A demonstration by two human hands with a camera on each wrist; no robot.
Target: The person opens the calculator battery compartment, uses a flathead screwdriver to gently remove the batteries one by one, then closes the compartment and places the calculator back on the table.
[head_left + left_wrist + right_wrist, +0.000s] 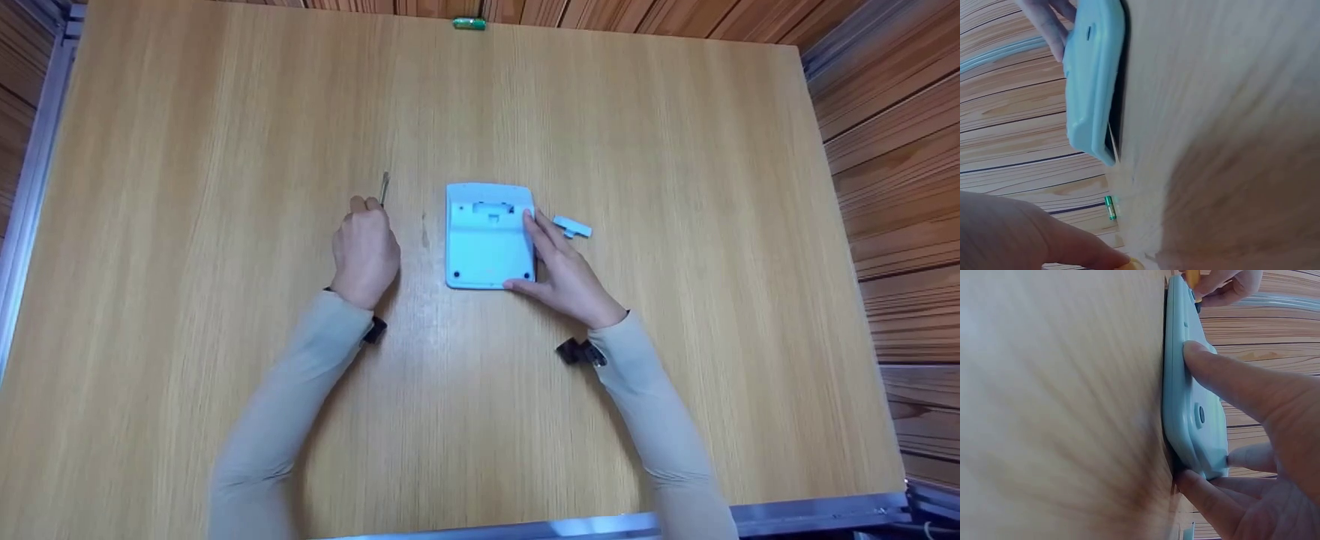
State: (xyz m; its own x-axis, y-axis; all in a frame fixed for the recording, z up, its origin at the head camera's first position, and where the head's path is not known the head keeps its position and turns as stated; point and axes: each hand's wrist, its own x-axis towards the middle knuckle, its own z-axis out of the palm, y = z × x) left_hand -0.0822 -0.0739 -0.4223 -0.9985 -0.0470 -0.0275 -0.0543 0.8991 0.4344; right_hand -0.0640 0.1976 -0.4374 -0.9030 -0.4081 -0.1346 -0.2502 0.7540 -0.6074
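Observation:
A light blue calculator (491, 251) lies face down mid-table, its small battery compartment (493, 208) uncovered. My right hand (562, 274) holds it by the right side, thumb at the near edge and fingers along the side; in the right wrist view the thumb (1224, 374) presses on the casing. To the left, apart from the calculator, my left hand (365, 251) grips a screwdriver (385, 187) whose metal shaft points away from me. Its yellow-orange handle (1192, 278) shows in the right wrist view and is mostly hidden by the fingers from above.
Just right of my right hand lies the light blue battery cover (573, 226). A green battery (469, 24) rests at the far edge of the wooden table (225, 150). Wood-panelled walls (900, 187) and metal rails border the table.

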